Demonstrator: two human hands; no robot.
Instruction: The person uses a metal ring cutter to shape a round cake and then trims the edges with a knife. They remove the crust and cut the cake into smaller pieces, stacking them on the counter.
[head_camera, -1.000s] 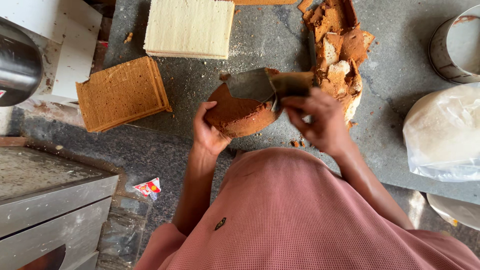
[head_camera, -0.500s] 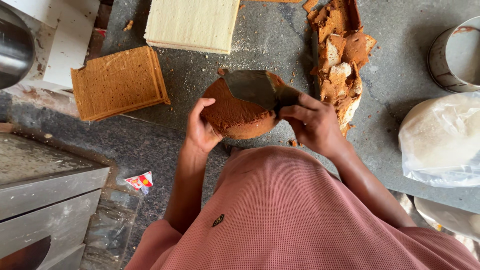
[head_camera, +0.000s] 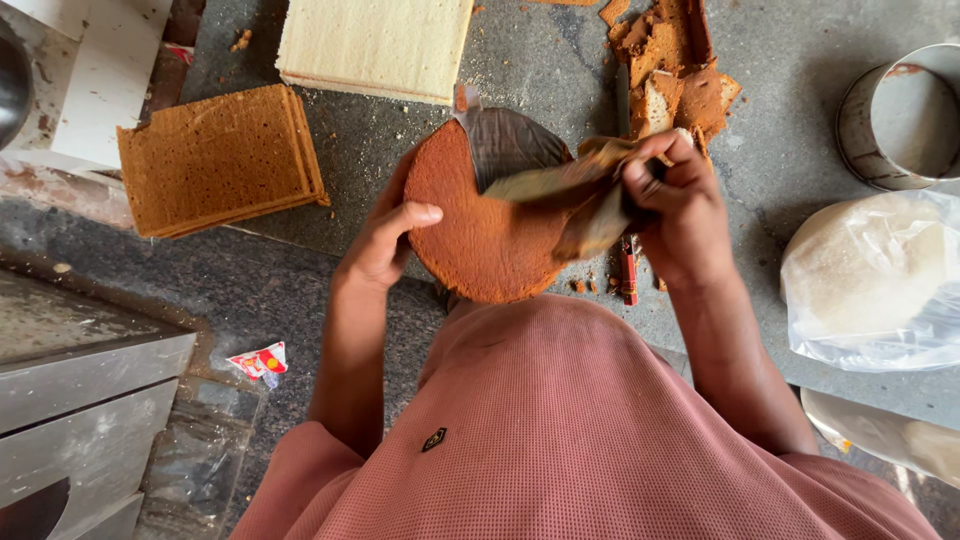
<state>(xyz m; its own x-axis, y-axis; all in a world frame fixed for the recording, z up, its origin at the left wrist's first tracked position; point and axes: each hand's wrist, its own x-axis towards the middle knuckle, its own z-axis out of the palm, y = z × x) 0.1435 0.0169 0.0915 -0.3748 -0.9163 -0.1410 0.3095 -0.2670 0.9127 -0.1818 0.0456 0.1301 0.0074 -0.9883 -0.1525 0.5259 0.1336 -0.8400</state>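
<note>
Brown round cake (head_camera: 480, 235) stands tilted in my left hand (head_camera: 385, 245), gripped at its edge. My right hand (head_camera: 680, 205), just right of it, pinches the half-peeled baking paper (head_camera: 560, 190).

left grip (head_camera: 385, 245): fingers curled, cupping | right grip (head_camera: 675, 205): clenched, pinching

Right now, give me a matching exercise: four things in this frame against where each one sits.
Things:
1. round brown cake
2. pale sponge slab
3. metal ring mould
4. stack of brown square sheets

Places:
A. top right
B. left of the hands
C. top centre
D. between both hands

Pairs: 1-D, 2-C, 3-A, 4-B
</note>
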